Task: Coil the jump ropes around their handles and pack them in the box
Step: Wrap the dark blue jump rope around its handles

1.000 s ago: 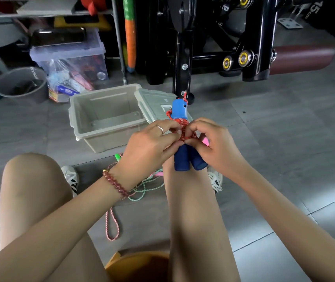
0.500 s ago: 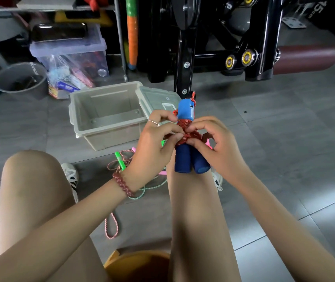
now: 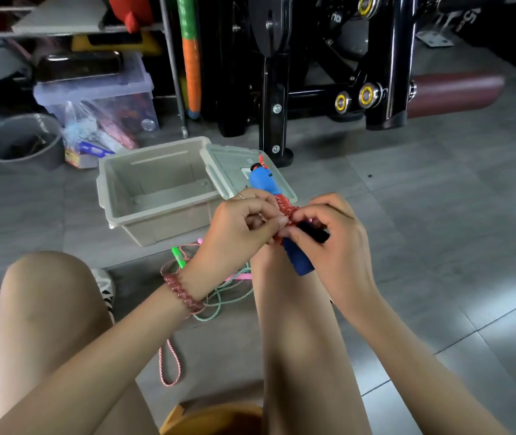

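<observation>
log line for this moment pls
step: coiling red rope on blue handles | left hand: pinches rope | right hand: pinches rope | box: open

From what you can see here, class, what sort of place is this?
Probably a gym or its storeroom: a black weight machine with a padded roller, a tiled floor, and a clear bin of clutter.

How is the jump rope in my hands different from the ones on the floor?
The red rope is wound tightly round its blue handles; the floor ropes lie loose and tangled. The left hand and right hand pinch the red rope; the floor ropes lie unheld. Neither is in the box yet.
</observation>
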Demonstrator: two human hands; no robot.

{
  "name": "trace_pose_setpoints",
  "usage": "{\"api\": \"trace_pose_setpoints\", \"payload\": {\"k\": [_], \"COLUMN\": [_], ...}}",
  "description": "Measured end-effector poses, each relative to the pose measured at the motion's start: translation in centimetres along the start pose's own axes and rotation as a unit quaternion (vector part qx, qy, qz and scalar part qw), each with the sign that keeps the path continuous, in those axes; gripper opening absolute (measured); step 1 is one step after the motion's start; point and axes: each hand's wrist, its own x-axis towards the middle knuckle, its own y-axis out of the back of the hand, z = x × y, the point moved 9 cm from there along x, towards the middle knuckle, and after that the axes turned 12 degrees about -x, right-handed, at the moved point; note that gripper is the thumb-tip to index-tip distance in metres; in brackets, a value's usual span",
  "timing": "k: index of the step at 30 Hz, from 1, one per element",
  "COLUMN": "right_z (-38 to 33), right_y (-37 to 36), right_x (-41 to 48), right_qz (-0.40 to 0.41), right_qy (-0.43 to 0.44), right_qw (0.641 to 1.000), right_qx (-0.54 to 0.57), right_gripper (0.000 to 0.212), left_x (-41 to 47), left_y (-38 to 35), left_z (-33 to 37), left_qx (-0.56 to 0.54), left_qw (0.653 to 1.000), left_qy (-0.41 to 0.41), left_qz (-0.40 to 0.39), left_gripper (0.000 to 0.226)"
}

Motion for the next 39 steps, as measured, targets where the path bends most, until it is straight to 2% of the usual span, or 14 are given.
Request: {"api": "trace_pose_setpoints", "payload": {"k": [2,8,13,15,17,22,25,27,29,33,35,39], "right_z": [-0.4,-2.6,-2.7,-2.7,-2.7,-1.4,-0.6,0.2,0.7,0.4,-0.8,-1.3], "right_y": [-0.1,-0.3,-0.5,-0.8,-0.9,-1.2,-1.4,-1.5,-1.7,-1.1,-0.6,-1.6], "right_x": [0.3,0.5,0.7,0.8,0.8,1.2,1.3,1.1,0.7,0.6,0.8,0.9], "right_qz": [-0.018,-0.039,-0.067,-0.086,-0.102,-0.135,-0.144,-0.142,-0.13,-0.092,-0.076,-0.118], "right_qy": [0.019,0.159,0.189,0.199,0.198,0.155,0.113,0.065,0.041,0.021,0.056,0.074], "right_qw": [0.999,0.976,0.966,0.964,0.967,0.978,0.983,0.987,0.991,0.993,0.985,0.966], "right_qx": [-0.026,-0.143,-0.164,-0.154,-0.125,-0.039,0.006,0.026,0.003,-0.076,-0.145,-0.216], "right_gripper": [0.015,0.012,0.012,0.013,0.015,0.009,0.008,0.011,0.006,0.031,0.032,0.029], "left_x": [0.0,-0.1,-0.5,-0.5,-0.1,0.7,1.2,1.2,1.0,0.6,0.4,0.1], "left_y": [-0.1,0.2,0.1,0.4,0.8,0.5,0.4,0.4,0.2,-0.4,-0.5,-0.3], "left_z": [-0.1,-0.1,0.5,0.7,0.9,0.5,0.0,-0.2,-0.2,-0.1,0.2,0.1], "left_qx": [-0.024,-0.003,0.042,0.038,0.047,0.166,0.187,0.181,0.203,0.267,0.289,0.319], "left_qw": [1.0,0.999,0.996,0.995,0.993,0.967,0.962,0.963,0.955,0.929,0.921,0.918], "left_qy": [-0.002,-0.042,-0.081,-0.086,-0.104,-0.171,-0.163,-0.158,-0.171,-0.19,-0.201,-0.197], "left_qz": [-0.014,-0.018,-0.016,-0.012,-0.02,-0.088,-0.115,-0.123,-0.131,-0.168,-0.166,-0.125], "left_gripper": [0.011,0.004,0.007,0.031,0.051,0.025,0.019,0.024,0.029,0.037,0.036,0.036]}}
